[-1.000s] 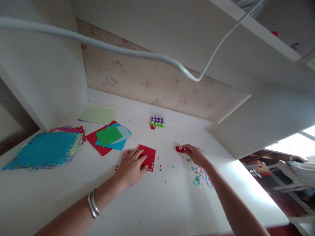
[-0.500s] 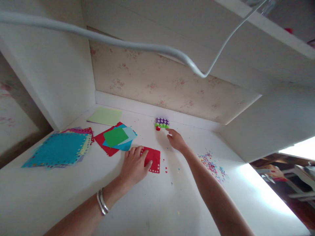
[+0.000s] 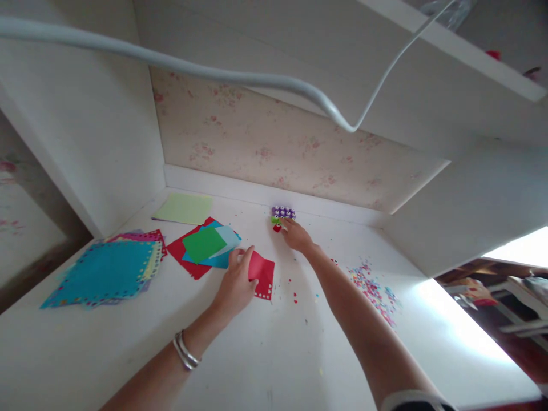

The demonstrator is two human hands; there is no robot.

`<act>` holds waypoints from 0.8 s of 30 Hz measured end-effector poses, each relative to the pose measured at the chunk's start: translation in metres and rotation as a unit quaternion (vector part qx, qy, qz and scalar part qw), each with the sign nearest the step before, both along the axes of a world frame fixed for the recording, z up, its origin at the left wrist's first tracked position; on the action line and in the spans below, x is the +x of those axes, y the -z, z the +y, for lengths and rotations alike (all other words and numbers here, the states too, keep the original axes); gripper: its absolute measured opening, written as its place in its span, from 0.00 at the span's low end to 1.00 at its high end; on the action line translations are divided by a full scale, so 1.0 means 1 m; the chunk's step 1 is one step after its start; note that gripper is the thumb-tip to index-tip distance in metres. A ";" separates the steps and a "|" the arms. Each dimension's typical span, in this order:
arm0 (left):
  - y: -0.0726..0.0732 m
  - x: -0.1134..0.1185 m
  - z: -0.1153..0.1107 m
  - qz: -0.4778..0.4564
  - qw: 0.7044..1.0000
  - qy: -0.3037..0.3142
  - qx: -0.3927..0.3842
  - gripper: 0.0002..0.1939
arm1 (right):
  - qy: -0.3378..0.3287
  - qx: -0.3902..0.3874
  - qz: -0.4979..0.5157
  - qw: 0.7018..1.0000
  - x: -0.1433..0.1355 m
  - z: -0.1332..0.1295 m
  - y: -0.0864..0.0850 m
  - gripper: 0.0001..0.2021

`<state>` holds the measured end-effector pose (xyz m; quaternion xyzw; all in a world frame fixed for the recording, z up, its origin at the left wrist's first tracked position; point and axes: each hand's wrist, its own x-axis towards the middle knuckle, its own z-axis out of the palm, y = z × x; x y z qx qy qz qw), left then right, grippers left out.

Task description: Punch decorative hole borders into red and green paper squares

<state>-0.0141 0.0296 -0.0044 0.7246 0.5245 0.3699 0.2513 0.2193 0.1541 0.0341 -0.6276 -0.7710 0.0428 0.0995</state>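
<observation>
My left hand grips a red paper sheet between thumb and fingers. Its upper left is bent up off the table, and small cut-out holes run along its lower edge. Farther back, my right hand reaches with its fingers stretched out over a block of small craft punches. Purple punches form the rear rows. A green punch shows at the left, the others of its row mostly covered by my fingers. One red punch sits tilted by my fingertips; whether they touch it I cannot tell.
On the left lie a stack of punched sheets, a pale green sheet and overlapping sheets topped by a green one. Confetti is scattered at right. A white cable crosses above; a wallpapered panel stands behind.
My left hand has gone from lying flat on the red sheet to gripping and bending it up. My right hand has moved onto the punches, and the red punch has shifted and tilted.
</observation>
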 end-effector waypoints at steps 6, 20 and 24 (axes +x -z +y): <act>-0.008 -0.001 0.006 -0.075 0.992 0.041 -0.092 0.16 | 0.031 -0.010 0.048 0.998 -0.004 0.003 -0.001 0.12; -0.031 0.000 -0.001 -0.255 0.956 -0.017 -0.141 0.15 | 0.050 -0.012 0.504 0.862 -0.020 -0.126 0.036 0.13; -0.032 0.003 -0.004 -0.264 0.952 -0.009 -0.153 0.15 | 0.050 -0.027 0.613 0.788 -0.025 -0.145 0.035 0.15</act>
